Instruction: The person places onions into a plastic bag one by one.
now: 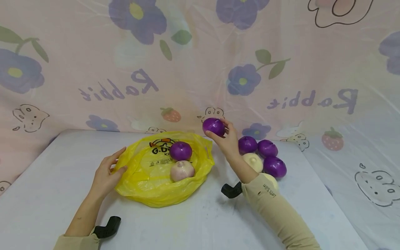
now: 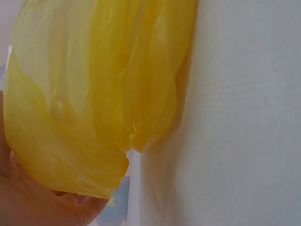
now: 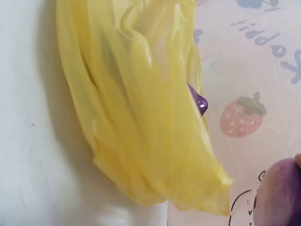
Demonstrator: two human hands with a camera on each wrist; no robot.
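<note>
On the table lies a yellow plastic bag (image 1: pixel 140 187), its mouth spread wide, with one purple onion (image 1: pixel 181 151) and one pale pinkish onion (image 1: pixel 182 171) in its opening. My right hand (image 1: pixel 229 140) grips another purple onion (image 1: pixel 214 127) between thumb and fingers, raised behind the bag's right edge. The right wrist view shows part of that held onion (image 3: pixel 278 193) at its lower right corner. At the bag's left rim is my left hand (image 1: pixel 106 173), thumb and fingers apart with the rim between them. In the left wrist view the yellow plastic (image 2: pixel 108 94) covers part of its fingers.
Right of the bag, several purple onions (image 1: pixel 275 167) and pale cream onions (image 1: pixel 252 162) sit grouped, partly behind my right forearm. Black angled pieces (image 1: pixel 107 227) show at both wrists. A patterned cloth (image 1: pixel 200 69) hangs behind the white table (image 1: pixel 175 229).
</note>
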